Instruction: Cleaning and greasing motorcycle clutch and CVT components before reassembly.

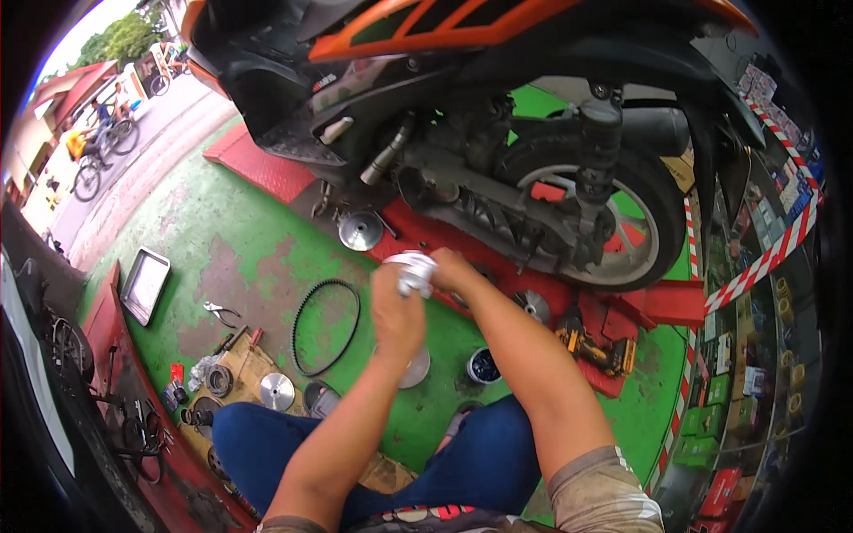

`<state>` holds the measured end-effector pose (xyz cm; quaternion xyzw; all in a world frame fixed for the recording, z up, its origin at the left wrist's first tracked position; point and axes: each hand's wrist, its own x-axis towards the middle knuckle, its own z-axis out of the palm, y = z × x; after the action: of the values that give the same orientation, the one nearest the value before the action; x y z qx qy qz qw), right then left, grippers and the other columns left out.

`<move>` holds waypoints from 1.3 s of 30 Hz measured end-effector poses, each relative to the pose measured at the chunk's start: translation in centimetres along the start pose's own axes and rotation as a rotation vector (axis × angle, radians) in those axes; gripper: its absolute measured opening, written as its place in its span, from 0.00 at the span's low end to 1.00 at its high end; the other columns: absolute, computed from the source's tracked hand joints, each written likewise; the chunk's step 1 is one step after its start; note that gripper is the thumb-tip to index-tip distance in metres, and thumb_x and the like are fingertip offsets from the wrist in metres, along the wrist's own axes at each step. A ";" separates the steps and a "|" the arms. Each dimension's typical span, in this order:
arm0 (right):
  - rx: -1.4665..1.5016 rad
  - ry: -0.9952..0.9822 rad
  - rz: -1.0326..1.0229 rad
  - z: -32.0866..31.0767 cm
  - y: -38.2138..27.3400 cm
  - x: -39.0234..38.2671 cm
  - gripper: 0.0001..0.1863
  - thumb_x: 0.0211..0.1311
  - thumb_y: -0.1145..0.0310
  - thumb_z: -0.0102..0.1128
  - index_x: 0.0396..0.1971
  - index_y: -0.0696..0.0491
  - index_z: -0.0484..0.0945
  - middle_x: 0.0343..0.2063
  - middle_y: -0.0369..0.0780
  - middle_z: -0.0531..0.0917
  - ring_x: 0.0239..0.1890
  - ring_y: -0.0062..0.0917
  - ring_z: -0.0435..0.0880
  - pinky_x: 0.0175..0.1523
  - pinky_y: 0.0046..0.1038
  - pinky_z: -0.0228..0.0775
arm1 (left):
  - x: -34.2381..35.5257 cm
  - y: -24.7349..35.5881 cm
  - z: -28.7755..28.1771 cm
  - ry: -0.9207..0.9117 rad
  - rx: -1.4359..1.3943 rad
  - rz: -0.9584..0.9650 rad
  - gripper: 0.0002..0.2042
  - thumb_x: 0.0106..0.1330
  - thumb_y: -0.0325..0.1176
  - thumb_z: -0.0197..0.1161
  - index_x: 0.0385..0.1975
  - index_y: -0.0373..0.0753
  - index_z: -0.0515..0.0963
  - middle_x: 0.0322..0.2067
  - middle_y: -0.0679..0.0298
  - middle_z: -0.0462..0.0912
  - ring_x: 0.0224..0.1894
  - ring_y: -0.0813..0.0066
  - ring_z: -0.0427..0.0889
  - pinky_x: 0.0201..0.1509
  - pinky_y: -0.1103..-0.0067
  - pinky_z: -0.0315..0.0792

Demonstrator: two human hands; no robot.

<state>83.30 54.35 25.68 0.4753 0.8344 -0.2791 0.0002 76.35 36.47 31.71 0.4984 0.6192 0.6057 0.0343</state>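
Note:
Both my hands are raised together in front of the scooter's lower side, on a crumpled white rag [414, 268]. My left hand [396, 311] grips it from the left with fingers curled. At the rag's right edge, my right hand [450, 269] is closed, its fingertips partly hidden. Whether something is inside the rag I cannot tell. Below my left wrist lies a silver disc [415, 369] on the green floor. A black drive belt [296, 330] is left of my hands. Just beyond them, a shiny metal pulley part [360, 232] rests on the red platform.
The orange-and-black scooter [498, 186] stands on a red platform [662, 304]. A yellow-and-black power tool [597, 348] and a small tub [482, 366] are on the right. Pliers [221, 313], cardboard [253, 364] with parts, and a metal tray [145, 286] lie left. Shelves [755, 355] line the right.

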 end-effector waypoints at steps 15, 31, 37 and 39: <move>1.482 -0.502 -0.105 -2.6 -1.3 -6.8 0.32 0.72 0.33 0.52 0.62 0.42 0.76 0.49 0.38 0.87 0.46 0.33 0.90 0.45 0.38 0.86 | 2.9 -2.3 -0.5 -0.116 0.118 -0.035 0.19 0.70 0.31 0.61 0.58 0.33 0.77 0.54 0.45 0.83 0.59 0.44 0.81 0.65 0.59 0.72; 0.466 -0.045 -1.335 -5.3 -18.9 -24.8 0.32 0.61 0.73 0.60 0.68 0.49 0.73 0.59 0.50 0.78 0.60 0.50 0.80 0.64 0.46 0.76 | 4.0 -13.1 -1.0 -1.124 0.908 -0.178 0.22 0.72 0.51 0.63 0.54 0.41 0.84 0.50 0.53 0.89 0.55 0.53 0.88 0.57 0.60 0.81; -0.019 0.331 -1.111 1.2 -6.9 -11.2 0.26 0.63 0.75 0.60 0.62 0.45 0.77 0.56 0.51 0.80 0.51 0.51 0.84 0.50 0.50 0.79 | 4.0 -11.4 -1.3 -1.107 0.862 -0.211 0.21 0.69 0.49 0.65 0.54 0.42 0.86 0.54 0.58 0.89 0.56 0.56 0.88 0.58 0.63 0.81; -0.179 0.182 -0.435 -1.9 -0.3 -7.9 0.21 0.63 0.74 0.61 0.56 0.49 0.79 0.48 0.49 0.79 0.48 0.50 0.84 0.51 0.49 0.79 | 3.7 -11.6 -1.2 -1.076 0.782 -0.207 0.21 0.67 0.47 0.66 0.52 0.39 0.86 0.50 0.56 0.90 0.52 0.53 0.89 0.56 0.61 0.83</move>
<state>87.91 48.82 29.51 0.3058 0.9350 -0.1534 -0.0929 67.11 40.73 25.02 0.6446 0.7343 -0.0022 0.2129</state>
